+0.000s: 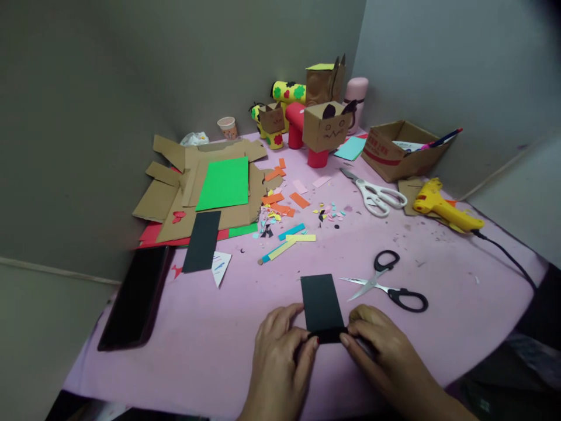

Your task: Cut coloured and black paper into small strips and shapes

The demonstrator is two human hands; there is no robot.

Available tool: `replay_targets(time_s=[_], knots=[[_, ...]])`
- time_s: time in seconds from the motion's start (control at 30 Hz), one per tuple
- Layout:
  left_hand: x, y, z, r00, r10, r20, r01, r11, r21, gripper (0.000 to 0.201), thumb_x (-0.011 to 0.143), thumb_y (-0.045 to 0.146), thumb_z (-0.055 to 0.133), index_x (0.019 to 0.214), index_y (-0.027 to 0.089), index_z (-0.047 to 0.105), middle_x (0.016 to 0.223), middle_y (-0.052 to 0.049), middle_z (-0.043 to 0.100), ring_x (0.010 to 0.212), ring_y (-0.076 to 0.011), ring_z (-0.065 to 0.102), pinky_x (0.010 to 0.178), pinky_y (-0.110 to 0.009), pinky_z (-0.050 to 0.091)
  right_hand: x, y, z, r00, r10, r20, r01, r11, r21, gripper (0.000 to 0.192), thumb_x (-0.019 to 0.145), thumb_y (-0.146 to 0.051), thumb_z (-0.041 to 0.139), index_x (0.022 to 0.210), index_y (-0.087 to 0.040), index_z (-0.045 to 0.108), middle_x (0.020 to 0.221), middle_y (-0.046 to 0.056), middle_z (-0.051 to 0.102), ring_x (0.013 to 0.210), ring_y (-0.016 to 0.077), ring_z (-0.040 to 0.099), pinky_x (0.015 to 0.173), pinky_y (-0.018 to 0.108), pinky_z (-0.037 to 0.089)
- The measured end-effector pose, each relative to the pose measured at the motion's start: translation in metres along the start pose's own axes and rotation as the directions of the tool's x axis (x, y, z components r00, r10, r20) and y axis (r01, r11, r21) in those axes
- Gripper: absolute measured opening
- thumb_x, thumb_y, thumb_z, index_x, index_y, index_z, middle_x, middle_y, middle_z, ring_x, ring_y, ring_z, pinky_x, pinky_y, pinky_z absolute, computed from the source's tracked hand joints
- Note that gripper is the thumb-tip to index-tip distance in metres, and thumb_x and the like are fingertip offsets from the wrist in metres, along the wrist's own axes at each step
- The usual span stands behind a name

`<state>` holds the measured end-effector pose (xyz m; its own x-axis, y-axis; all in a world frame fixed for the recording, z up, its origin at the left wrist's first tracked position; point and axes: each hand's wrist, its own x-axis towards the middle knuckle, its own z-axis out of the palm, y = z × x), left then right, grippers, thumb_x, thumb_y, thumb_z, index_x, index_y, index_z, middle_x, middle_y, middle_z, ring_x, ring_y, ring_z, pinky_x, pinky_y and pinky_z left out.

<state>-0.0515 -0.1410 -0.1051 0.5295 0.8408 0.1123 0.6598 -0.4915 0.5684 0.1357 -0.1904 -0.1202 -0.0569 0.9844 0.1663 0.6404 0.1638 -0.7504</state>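
A black paper rectangle (322, 301) lies on the pink-covered table near its front. Its near edge is turned up in a narrow fold, pinched at the left corner by my left hand (283, 351) and at the right corner by my right hand (381, 348). Thumbs and fingers of both hands are closed on that edge. Just beyond my right hand rest black-handled scissors (381, 283) with their blades apart. A second black paper piece (202, 241) lies farther left, partly over cardboard.
At left are a phone (134, 298), green paper (224, 184) and flattened cardboard (175, 202). Strips and scraps (289, 237) litter the middle. White scissors (377, 193), a yellow glue gun (447, 207) and an open box (385, 152) stand right. Cardboard animal figures (324, 128) stand at the back.
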Motion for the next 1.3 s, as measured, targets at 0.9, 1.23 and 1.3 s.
replay_targets(time_s=[0.9,1.23,1.3], knots=[[0.002,0.004,0.006,0.999,0.001,-0.055,0.007,0.991,0.130,0.010,0.083,0.015,0.050,0.076,0.020,0.055,0.113,-0.011,0.059,0.105,-0.0289,0.052,0.082,-0.048,0.045,-0.001,-0.001,0.011,0.995,-0.032,-0.090,0.013,0.978,-0.209,0.016,0.084,-0.012,0.046,0.070,-0.020,0.048,0.073,0.005,0.054,0.069,0.0226,0.048,0.063,0.037,0.036],[-0.003,0.001,0.007,0.996,-0.017,-0.089,0.027,0.993,0.117,0.009,0.082,0.018,0.054,0.092,0.020,0.054,0.118,-0.013,0.054,0.109,-0.0285,0.048,0.085,-0.046,0.043,-0.002,0.001,0.011,0.995,-0.012,-0.096,-0.009,0.976,-0.218,0.016,0.082,-0.011,0.050,0.069,-0.021,0.047,0.072,0.003,0.054,0.068,0.0210,0.051,0.063,0.035,0.040],[-0.003,0.001,0.007,0.988,0.019,-0.152,0.009,0.984,0.176,0.020,0.082,0.019,0.056,0.101,0.018,0.055,0.117,-0.014,0.054,0.107,-0.0282,0.049,0.084,-0.044,0.042,-0.002,0.001,0.011,0.993,-0.018,-0.114,-0.008,0.974,-0.226,0.012,0.081,-0.010,0.051,0.075,-0.020,0.048,0.075,0.004,0.055,0.070,0.0215,0.052,0.064,0.035,0.041]])
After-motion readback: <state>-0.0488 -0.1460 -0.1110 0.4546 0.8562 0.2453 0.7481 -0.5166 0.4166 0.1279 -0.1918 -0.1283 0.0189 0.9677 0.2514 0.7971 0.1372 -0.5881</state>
